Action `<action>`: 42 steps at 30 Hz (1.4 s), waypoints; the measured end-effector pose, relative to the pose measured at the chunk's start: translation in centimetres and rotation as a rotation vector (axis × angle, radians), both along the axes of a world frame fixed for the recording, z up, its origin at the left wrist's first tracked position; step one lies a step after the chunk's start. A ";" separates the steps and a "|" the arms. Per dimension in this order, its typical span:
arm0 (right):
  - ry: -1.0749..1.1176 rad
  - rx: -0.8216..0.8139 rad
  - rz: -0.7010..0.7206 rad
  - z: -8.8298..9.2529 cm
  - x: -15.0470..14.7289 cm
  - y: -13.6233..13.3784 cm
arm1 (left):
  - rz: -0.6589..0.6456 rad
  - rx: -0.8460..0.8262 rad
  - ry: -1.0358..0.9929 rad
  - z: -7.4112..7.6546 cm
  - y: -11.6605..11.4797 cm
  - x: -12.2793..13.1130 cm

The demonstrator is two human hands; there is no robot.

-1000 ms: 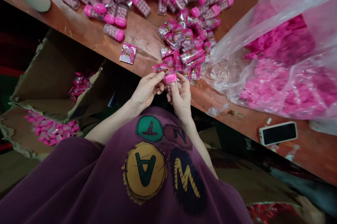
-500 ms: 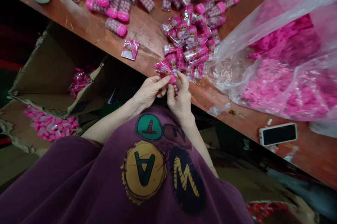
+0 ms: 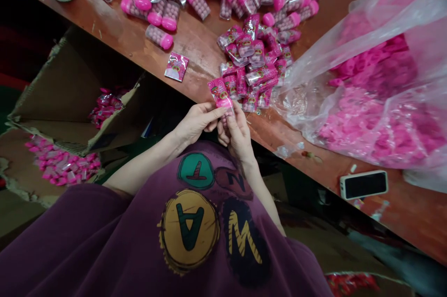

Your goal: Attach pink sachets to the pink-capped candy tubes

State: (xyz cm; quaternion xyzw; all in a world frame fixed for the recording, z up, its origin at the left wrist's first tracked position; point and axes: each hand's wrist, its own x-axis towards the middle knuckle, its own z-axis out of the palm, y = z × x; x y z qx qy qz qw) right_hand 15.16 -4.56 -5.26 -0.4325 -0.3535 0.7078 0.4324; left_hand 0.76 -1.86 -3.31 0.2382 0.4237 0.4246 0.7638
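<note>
My left hand pinches the lower end of a pink printed shrink sleeve between thumb and fingers. Closed around a small clear candy tube with pink beads is my right hand; the fingers cover most of it. The sleeve's lower end meets the tube, but I cannot tell how far it goes over it. Just beyond my hands lies a pile of sleeved candy tubes. A flat stack of printed sleeves rests at the table edge, left of my hands.
Unsleeved candy tubes with pink caps heap at the back of the table. On the right are a clear plastic bag of pink parts and a phone. A cardboard box with pink pieces stands below left.
The sleeve has turned more upright and its printed face shows flatter. My right hand has shifted slightly left, fingers still around the tube. The whole view has moved a little.
</note>
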 end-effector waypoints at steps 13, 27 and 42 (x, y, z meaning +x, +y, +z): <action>-0.130 0.029 -0.010 -0.2 -1.4 -0.3 | 0.046 -0.078 -0.149 -0.8 0.3 -0.4; -0.390 0.254 -0.085 -2.4 -1.2 -0.4 | 0.168 -0.125 0.030 0.1 -0.3 -0.1; -0.200 0.055 -0.050 -1.2 -1.4 -0.5 | 0.098 -0.145 -0.134 -0.7 0.0 -0.9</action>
